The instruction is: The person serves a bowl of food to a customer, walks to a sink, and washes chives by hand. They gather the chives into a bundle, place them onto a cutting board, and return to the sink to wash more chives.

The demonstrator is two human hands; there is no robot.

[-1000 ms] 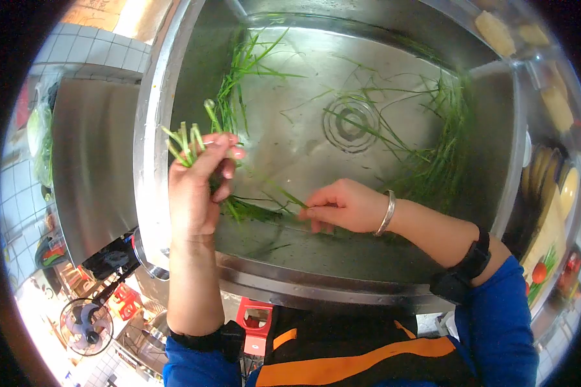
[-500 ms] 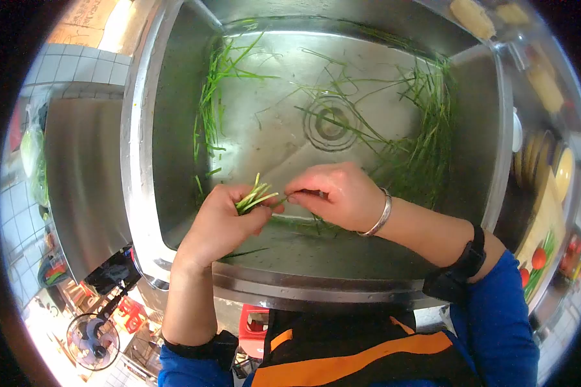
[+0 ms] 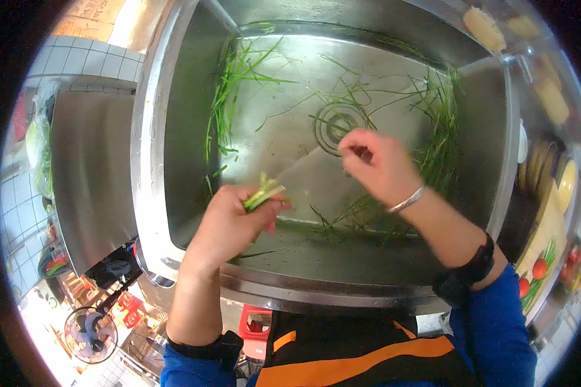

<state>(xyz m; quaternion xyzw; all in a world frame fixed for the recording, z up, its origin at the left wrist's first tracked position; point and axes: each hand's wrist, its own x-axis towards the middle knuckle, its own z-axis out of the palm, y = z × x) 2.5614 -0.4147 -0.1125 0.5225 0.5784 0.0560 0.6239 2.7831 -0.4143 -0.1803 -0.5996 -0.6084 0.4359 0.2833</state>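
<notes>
A small bundle of green stalks (image 3: 263,194) is held in my left hand (image 3: 229,222), its cut ends poking up between thumb and fingers. My right hand (image 3: 384,169), with a bracelet at the wrist, hangs over the sink near the drain (image 3: 337,126). Its fingers are pinched together and slightly blurred; what they hold, if anything, is too small to make out. Loose green stalks (image 3: 221,119) lie along the left side of the metal sink (image 3: 150,138), and a thicker heap (image 3: 440,132) lies along the right side.
Steel walls of the sink surround both hands. A metal panel (image 3: 93,174) stands to the left, with a fan (image 3: 91,335) below it. At the right are a cutting board (image 3: 541,235) and tomatoes (image 3: 539,268). A red stool (image 3: 255,330) is below the sink's front edge.
My right hand has moved away from the bundle, up and right toward the drain. My left hand still holds the stalks. The whole view has shifted slightly.
</notes>
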